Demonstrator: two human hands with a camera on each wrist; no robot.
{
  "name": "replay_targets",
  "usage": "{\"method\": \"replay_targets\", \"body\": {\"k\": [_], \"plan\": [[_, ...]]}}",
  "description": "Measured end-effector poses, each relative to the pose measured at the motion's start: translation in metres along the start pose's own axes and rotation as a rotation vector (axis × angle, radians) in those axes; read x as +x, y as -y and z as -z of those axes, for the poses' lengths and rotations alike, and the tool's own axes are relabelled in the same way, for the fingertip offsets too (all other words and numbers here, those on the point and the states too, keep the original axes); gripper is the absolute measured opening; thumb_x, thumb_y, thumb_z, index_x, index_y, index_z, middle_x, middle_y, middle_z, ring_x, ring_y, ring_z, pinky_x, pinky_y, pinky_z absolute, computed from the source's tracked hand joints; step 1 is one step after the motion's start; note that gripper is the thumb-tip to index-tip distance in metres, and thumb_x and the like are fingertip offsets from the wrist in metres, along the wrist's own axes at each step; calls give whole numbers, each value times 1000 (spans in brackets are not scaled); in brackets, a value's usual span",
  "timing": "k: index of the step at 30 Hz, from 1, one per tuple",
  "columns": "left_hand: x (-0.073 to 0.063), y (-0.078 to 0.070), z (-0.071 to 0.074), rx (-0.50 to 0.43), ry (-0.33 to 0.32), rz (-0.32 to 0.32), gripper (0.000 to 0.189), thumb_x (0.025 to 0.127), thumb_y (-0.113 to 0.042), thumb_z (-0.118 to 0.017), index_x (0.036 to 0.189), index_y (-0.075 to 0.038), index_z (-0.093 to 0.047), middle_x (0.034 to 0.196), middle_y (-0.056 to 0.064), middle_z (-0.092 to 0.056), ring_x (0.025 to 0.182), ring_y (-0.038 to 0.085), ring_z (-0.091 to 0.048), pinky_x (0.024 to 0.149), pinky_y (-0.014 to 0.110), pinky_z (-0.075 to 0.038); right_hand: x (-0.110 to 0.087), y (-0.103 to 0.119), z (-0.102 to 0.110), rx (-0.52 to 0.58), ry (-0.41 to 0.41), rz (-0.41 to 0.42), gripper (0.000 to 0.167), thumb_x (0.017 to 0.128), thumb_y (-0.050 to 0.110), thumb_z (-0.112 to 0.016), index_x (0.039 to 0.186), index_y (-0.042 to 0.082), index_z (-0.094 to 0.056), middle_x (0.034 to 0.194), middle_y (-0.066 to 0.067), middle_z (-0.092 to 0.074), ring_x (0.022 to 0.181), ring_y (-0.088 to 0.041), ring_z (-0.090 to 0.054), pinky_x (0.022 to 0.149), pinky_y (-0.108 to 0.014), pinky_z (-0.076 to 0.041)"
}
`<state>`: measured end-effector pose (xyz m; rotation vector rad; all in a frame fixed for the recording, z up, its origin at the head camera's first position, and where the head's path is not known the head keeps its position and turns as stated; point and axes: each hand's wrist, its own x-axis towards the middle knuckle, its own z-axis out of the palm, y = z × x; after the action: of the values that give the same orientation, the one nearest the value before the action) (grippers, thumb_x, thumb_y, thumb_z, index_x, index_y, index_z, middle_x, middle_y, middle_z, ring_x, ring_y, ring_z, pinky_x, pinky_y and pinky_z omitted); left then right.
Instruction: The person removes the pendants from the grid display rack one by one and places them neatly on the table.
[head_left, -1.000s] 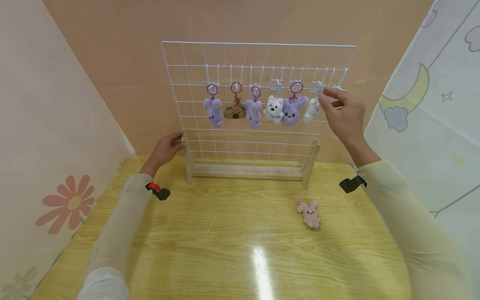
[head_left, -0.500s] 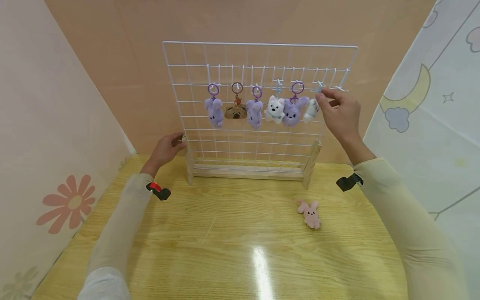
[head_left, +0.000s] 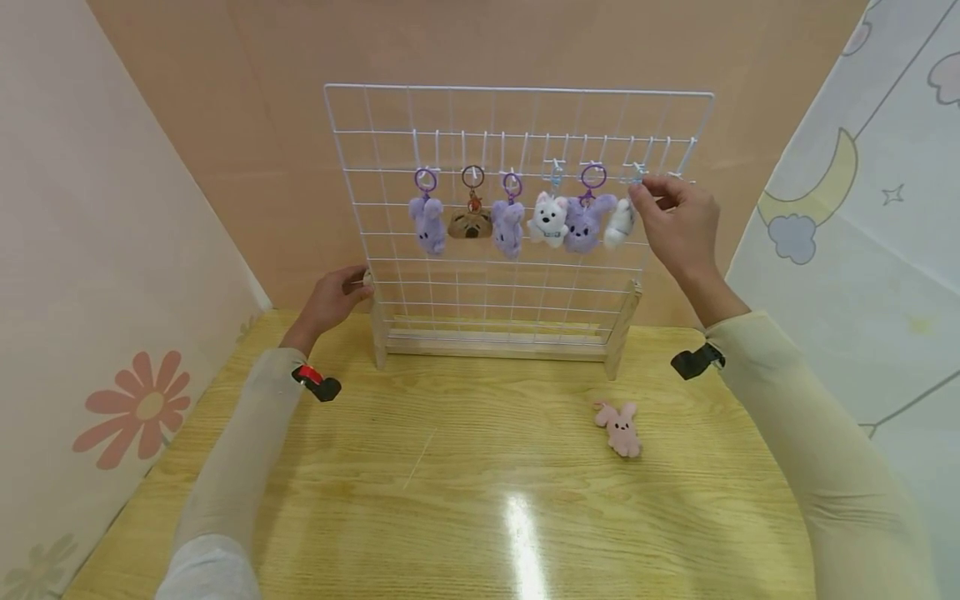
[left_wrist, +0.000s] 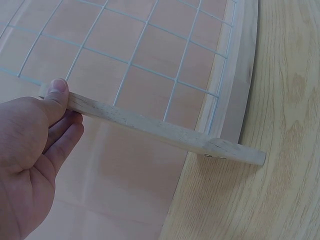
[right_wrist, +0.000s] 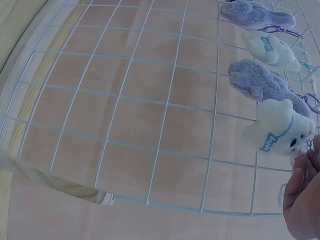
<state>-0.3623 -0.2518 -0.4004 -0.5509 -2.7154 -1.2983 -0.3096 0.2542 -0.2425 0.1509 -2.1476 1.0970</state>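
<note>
My left hand [head_left: 332,298] grips the top of the left wooden post [left_wrist: 125,120] of a white wire grid rack [head_left: 487,283], thumb on the near side. At the rack's right end my right hand [head_left: 681,223] pinches the upper part of a white plush dog keychain [head_left: 620,222], beside its light blue ring at a hook. In the right wrist view this white plush dog [right_wrist: 280,127] hangs just by my fingers, its head and blue bow showing; the fingertips are partly cut off at the frame edge.
Hanging in the same row are purple bunny keychains [head_left: 428,225], a brown plush keychain [head_left: 470,223] and another white dog keychain [head_left: 549,218]. A pink bunny keychain [head_left: 621,429] lies on the wooden table [head_left: 480,467], in front of the rack's right post [head_left: 622,329].
My right hand has shifted slightly left, and the white plush dog beside it has moved a little left with it. My left hand stays on the post.
</note>
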Motion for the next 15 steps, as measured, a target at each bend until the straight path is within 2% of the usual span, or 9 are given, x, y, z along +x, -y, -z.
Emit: {"method": "replay_targets", "body": {"k": [15], "plan": [[0,1,-1,-6,-6,-5,59,106,-20,-58,155,5,-37,153,28,-45,133,43,-54,106,56,-48,-4,3,4,34,-84,41,29,93,31,-76,103,5,-82,78,27,-63,64,2,-57,58,-11,-45]]}}
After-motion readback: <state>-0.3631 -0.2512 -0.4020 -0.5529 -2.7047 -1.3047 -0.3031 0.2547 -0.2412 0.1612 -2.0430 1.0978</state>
